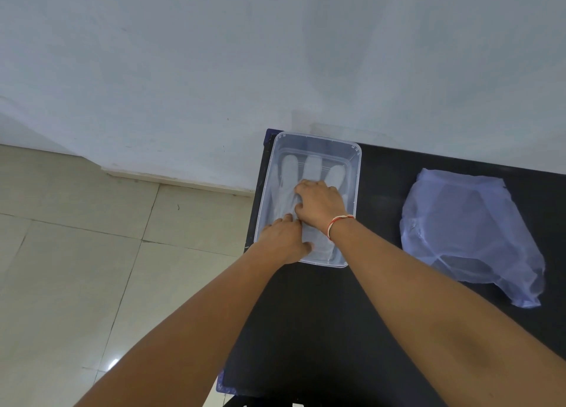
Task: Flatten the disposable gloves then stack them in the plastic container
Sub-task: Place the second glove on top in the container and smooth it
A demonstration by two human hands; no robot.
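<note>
A clear plastic container (355,161) stands at the far left corner of the black table. White disposable gloves (312,166) lie flat inside it, fingers pointing toward the wall. My right hand (321,204) rests palm down on the gloves in the middle of the container, fingers spread. My left hand (283,241) presses on the glove cuffs at the container's near left end, fingers lying flat. Whether either hand pinches the glove material is hidden.
A crumpled translucent plastic bag (468,232) lies on the black table (382,198) to the right of the container. A pale wall runs behind the table. Tiled floor (76,253) lies beyond the table's left edge.
</note>
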